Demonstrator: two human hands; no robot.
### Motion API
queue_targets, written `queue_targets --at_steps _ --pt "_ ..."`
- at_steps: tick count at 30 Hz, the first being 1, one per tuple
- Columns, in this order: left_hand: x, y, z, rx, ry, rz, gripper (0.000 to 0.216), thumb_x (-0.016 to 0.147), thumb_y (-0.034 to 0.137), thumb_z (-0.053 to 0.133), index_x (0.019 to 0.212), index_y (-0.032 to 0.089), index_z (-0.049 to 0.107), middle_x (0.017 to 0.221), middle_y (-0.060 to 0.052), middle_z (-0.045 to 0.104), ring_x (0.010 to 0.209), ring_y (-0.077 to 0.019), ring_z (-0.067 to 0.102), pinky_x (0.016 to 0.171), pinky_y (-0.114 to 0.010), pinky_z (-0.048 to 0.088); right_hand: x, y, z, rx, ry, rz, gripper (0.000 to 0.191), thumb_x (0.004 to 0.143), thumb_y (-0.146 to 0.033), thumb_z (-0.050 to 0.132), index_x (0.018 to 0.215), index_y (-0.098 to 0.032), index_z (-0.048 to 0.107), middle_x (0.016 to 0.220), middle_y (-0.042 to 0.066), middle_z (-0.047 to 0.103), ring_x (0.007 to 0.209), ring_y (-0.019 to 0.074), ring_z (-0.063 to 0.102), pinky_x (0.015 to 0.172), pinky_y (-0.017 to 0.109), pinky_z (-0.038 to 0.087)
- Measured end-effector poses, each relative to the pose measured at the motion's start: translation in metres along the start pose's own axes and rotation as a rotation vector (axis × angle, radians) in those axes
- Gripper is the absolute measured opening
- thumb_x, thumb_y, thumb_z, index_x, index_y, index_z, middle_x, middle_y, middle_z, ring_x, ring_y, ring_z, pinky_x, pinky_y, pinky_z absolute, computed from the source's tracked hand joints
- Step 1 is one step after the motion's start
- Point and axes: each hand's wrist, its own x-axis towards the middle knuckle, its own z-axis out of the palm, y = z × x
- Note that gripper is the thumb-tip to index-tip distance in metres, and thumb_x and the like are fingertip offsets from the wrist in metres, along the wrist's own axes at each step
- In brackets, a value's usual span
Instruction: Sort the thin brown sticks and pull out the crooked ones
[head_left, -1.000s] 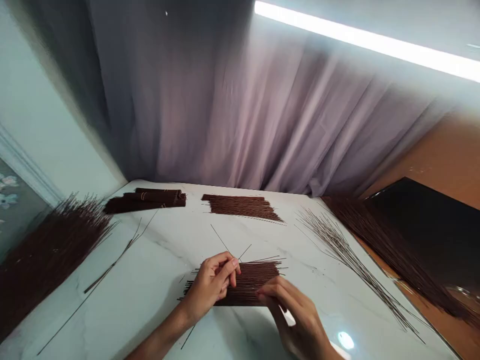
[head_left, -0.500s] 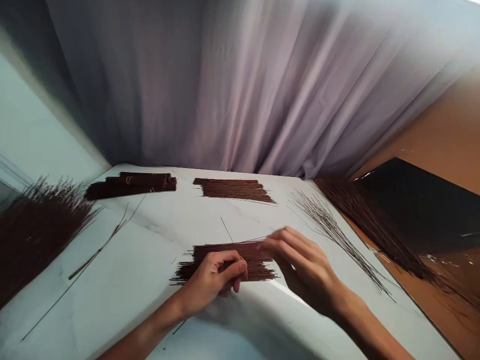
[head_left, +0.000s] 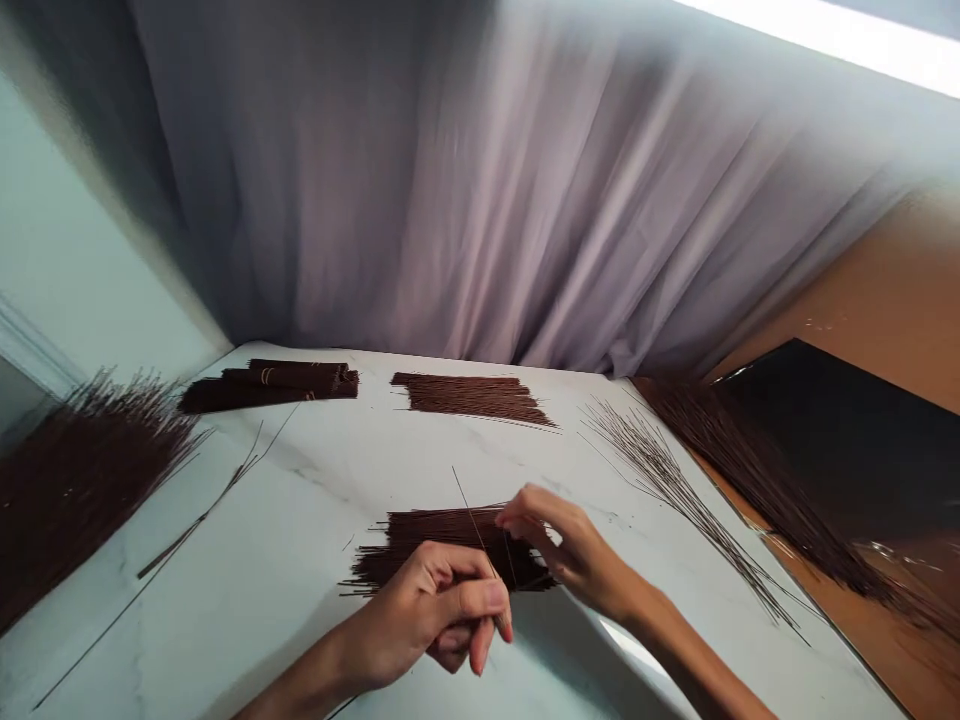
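My left hand (head_left: 454, 610) is closed, pinching a thin brown stick (head_left: 471, 510) that slants up and away from between thumb and forefinger. Just beyond it, my right hand (head_left: 559, 540) hovers over the right part of a flat pile of similar sticks (head_left: 427, 535), its fingertips drawn together. A faint thin line shows below those fingertips, but I cannot tell whether they grip it. Both hands partly cover the pile, which lies sideways on the white marbled table (head_left: 330, 560).
Tied dark bundles (head_left: 277, 380) lie at the back left, beside another flat stick pile (head_left: 472, 398). A large heap (head_left: 90, 480) and a few loose sticks (head_left: 202, 515) are at left. At right are a fanned bunch (head_left: 682, 500) and a long dark bundle (head_left: 772, 470). A curtain (head_left: 450, 200) hangs behind.
My left hand has come nearer and slightly right with its stick. My right hand has shifted left over the pile, its fingers drawn in. The view has tilted up slightly.
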Motion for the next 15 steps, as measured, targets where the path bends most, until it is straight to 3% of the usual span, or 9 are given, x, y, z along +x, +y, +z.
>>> queue_targets --at_steps 2,4,7,11,15 --pt "0.002 -0.002 -0.001 0.082 0.024 -0.004 0.030 0.092 0.040 0.065 0.076 0.014 0.068 0.055 0.001 0.058 0.045 -0.0061 0.030 0.046 -0.021 0.025 0.010 -0.012 -0.018 -0.154 -0.006 -0.089 0.026 0.107 -0.021 0.039 0.096 -0.020 0.062 0.081 0.004 0.062 0.075 0.0159 0.056 0.067 0.028 0.047" --pt "0.004 -0.001 -0.005 0.166 0.124 0.049 0.033 0.093 0.043 0.064 0.076 0.015 0.066 0.056 0.002 0.057 0.048 -0.0066 0.033 0.048 -0.021 0.026 0.008 -0.027 -0.023 -0.291 0.055 -0.213 0.025 0.104 -0.012 0.039 0.102 -0.021 0.062 0.078 0.004 0.061 0.073 0.0174 0.054 0.065 0.030 0.044" --pt "0.004 0.008 -0.014 0.187 0.263 0.146 0.034 0.096 0.045 0.061 0.077 0.016 0.065 0.058 0.004 0.055 0.051 -0.0071 0.032 0.050 -0.021 0.025 -0.015 -0.038 -0.002 -0.298 0.250 -0.291 0.035 0.096 0.000 0.041 0.119 -0.020 0.057 0.082 0.006 0.063 0.073 0.0186 0.054 0.064 0.031 0.044" --pt "0.002 0.014 -0.017 0.171 0.295 0.190 0.031 0.097 0.040 0.060 0.080 0.015 0.067 0.059 0.003 0.057 0.052 -0.0075 0.031 0.051 -0.021 0.027 -0.047 -0.013 0.038 -0.192 0.284 -0.133 0.029 0.096 0.000 0.041 0.110 -0.021 0.054 0.076 0.002 0.057 0.066 0.0161 0.052 0.057 0.028 0.041" --pt "0.002 0.010 -0.012 0.180 0.182 0.136 0.031 0.097 0.039 0.059 0.081 0.014 0.068 0.059 0.001 0.060 0.051 -0.0073 0.033 0.051 -0.022 0.027 -0.044 0.014 0.036 -0.138 0.155 0.001 0.018 0.102 -0.012 0.040 0.101 -0.022 0.055 0.079 0.003 0.059 0.068 0.0155 0.053 0.059 0.027 0.044"
